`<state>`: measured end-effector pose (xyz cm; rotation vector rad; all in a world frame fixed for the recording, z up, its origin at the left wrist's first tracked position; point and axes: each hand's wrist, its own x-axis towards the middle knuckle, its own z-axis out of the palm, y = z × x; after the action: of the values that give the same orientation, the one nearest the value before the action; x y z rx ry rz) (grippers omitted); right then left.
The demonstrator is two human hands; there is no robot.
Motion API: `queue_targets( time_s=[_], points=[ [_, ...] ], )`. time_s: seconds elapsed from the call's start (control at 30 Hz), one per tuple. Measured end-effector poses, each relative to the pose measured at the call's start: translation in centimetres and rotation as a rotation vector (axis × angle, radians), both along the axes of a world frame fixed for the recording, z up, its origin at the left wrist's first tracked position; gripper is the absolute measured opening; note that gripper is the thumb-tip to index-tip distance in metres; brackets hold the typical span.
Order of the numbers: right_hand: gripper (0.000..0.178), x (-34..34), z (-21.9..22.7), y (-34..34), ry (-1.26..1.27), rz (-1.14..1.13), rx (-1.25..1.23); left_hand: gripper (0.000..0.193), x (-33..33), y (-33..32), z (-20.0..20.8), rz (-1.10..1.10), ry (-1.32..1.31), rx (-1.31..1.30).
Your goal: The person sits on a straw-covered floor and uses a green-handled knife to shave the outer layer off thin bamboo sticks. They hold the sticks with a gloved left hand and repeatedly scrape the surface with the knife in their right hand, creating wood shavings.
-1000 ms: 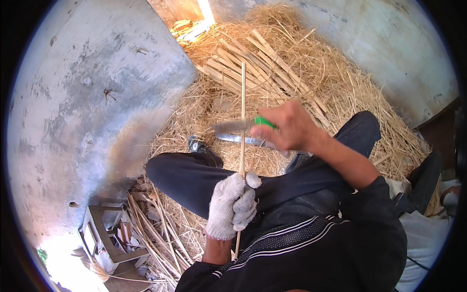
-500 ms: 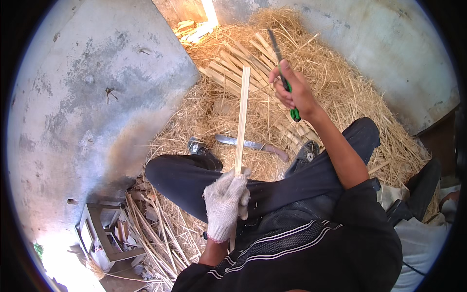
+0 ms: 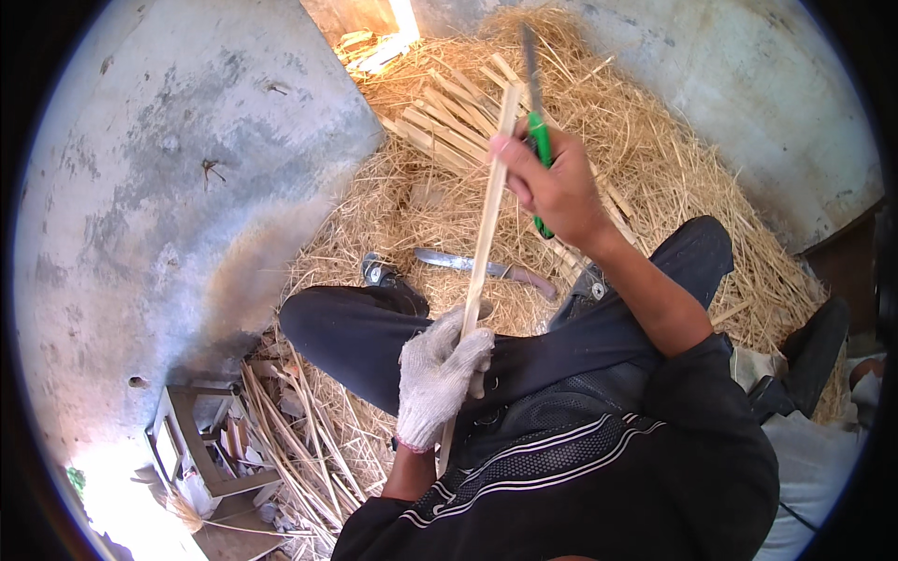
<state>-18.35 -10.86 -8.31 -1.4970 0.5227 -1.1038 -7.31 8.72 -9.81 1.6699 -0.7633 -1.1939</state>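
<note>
My left hand (image 3: 440, 379), in a white knit glove, is closed around the lower part of a long pale strip of split wood or bamboo (image 3: 485, 234). The strip leans up and slightly right over my crossed legs. My bare right hand (image 3: 552, 182) grips a narrow-bladed knife (image 3: 540, 140) with a green and black handle, its blade pointing up and away. The right thumb lies against the strip near its upper end, beside the knife handle. A larger knife (image 3: 482, 268) with a wooden handle rests on the straw in front of my legs.
Straw and shavings (image 3: 655, 168) cover the floor, with a bundle of split strips (image 3: 449, 122) at the far side. Walls (image 3: 215, 140) rise left and behind. A dark open frame (image 3: 210, 449) with scraps and loose long strips (image 3: 304, 439) lies at lower left. Another person's leg (image 3: 814, 351) shows at right.
My right hand has moved left, bringing its thumb onto the strip while keeping the knife. The strip's upper end has swung right and moved farther away.
</note>
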Motion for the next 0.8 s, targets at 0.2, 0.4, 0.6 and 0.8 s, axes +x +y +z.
queue_targets(
  time_s=[0.2,0.4,0.6,0.8],
  points=[
    [0.017,-2.1,-1.4,-4.8,-0.117,-0.247,0.119,0.03,4.4,1.4,-4.2,-0.023,-0.499,-0.183],
    [0.045,-4.2,-2.2,-5.7,0.662,-0.922,-0.737,0.03,12.5,1.6,2.4,-0.177,-1.183,-0.167],
    [0.034,-1.1,-3.4,0.2,0.626,0.343,-0.723,0.033,16.6,-1.5,7.9,-0.552,-1.407,-0.435],
    [0.025,-0.9,-3.3,2.4,0.401,0.546,-0.09,0.037,14.9,-3.8,12.4,0.004,-1.89,-0.941]
  ],
)
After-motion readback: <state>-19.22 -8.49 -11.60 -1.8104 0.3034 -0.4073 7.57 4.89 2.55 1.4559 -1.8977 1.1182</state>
